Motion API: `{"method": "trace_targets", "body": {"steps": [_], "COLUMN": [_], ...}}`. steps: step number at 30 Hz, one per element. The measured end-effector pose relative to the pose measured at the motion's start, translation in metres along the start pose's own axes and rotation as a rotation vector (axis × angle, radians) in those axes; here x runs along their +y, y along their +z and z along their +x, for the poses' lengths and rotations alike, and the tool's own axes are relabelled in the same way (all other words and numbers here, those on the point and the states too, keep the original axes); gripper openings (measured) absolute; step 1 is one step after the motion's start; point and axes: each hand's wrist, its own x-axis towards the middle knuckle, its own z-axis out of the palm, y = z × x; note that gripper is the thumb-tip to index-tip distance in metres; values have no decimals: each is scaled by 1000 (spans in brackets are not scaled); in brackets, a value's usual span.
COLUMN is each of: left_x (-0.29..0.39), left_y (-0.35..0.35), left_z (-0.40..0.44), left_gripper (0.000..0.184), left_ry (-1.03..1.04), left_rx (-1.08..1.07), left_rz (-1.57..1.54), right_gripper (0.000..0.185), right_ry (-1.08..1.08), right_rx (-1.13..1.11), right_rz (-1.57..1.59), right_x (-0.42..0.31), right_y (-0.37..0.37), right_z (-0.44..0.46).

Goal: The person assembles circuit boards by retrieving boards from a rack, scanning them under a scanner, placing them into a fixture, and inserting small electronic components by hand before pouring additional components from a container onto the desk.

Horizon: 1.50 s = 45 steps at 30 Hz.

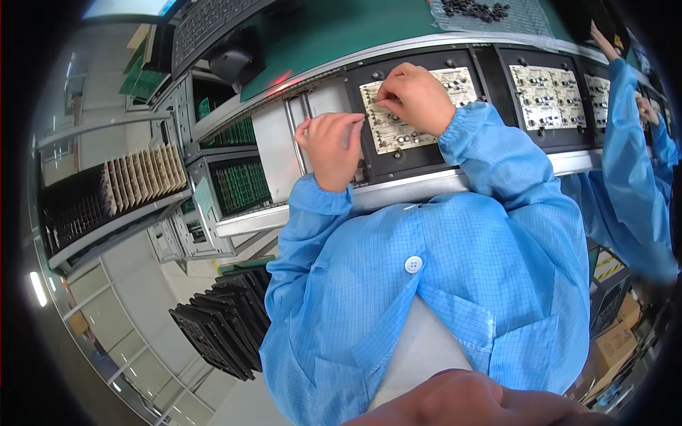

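A pale circuit board (403,136) with small dark parts lies in a black frame (426,159) on the rail line. Over the board's upper left part is my right hand (418,98), its thumb and index finger pinched; what they hold, if anything, is too small to make out. My left hand (332,148) is beside the frame's left edge. Its thumb and fingertips come close together near a small dark thing at the fingertips, which I cannot identify.
More boards (547,96) in black frames lie to the right, near a co-worker's blue sleeve (621,135). Black parts (474,10) rest on a clear bag at the top. A rack of boards (142,179) stands left, black trays (220,319) below it, a keyboard (213,27) upper left.
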Motion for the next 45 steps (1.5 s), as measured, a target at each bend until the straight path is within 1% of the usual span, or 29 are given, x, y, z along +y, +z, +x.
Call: {"method": "trace_targets", "body": {"steps": [1,2,4,7,9,11,12,14,21,23,24,26,27,29,30,31,32,33,34,35,36,38,39,40,42,43,45], "left_x": [-7,-13,-21,-28,-28,-28,-28,-29,-31,-34,-34,-35,-36,-40,-41,-41,-42,-42,-43,-44,-44,-47,-50,-52,-57,-57,-59], "left_y": [-3,-4,-3,-2,-1,0,0,0,1,2,2,3,4,5,6,6,7,7,8,8,8,9,10,9,11,11,13], "left_z": [-3,-6,-9,-9,-7,-6,-6,-7,-8,-9,-9,-9,-9,-10,-9,-9,-9,-8,-9,-8,-8,-7,-7,-7,-8,-9,-10], "left_gripper": [11,11,10,9,8,7,7,6,8,8,8,8,8,8,8,8,8,8,7,6,6,7,7,6,5,5,5], "left_ry": [-41,-51,-92,-144,-146,-147,-144,-143,-150,-143,-119,-140,-111,-141,-112,-136,-161,-135,-155,-175,-152,-188,-174,-202,-232,-241,-255], "left_rx": [7,13,28,-17,-17,-22,-38,-56,-129,-147,-139,-150,-137,-150,-137,-154,-169,-157,-175,-193,-182,-163,-149,-167,-181,-189,-203], "left_rz": [-15,-12,-8,-97,-102,-106,-119,-131,-169,-179,-184,-174,-179,-166,-165,-163,-160,-156,-143,-129,-124,-143,-137,-139,-132,-128,-150], "right_gripper": [12,12,11,12,13,12,12,11,11,19,25,29,34,46,53,53,57,61,65,66,67,68,66,66,61,52,49], "right_ry": [-51,-60,-154,-197,-216,-271,-268,-290,-337,-136,91,50,46,121,157,149,145,141,141,123,105,97,92,81,92,105,103], "right_rx": [4,-4,-36,-83,-104,-115,-119,-151,-166,-295,-373,-28,131,308,383,410,447,483,482,511,538,495,475,487,361,347,341], "right_rz": [-78,-76,-240,-353,-408,-542,-541,-634,-684,-260,-41,-56,-130,-182,-201,-210,-256,-301,-275,-299,-323,-403,-435,-434,-518,-561,-532], "right_x": [-2,-3,-1,-2,-4,-8,-11,-18,-17,-1,15,50,71,92,104,114,124,134,145,159,168,178,193,197,207,209,216], "right_y": [2,6,12,15,14,15,14,11,9,-8,-18,-34,-38,-54,-57,-60,-62,-63,-61,-55,-50,-49,-41,-37,-27,-27,-26], "right_z": [3,6,10,12,14,16,17,19,22,34,48,69,83,114,131,148,168,188,210,233,254,288,309,320,337,341,346]}}
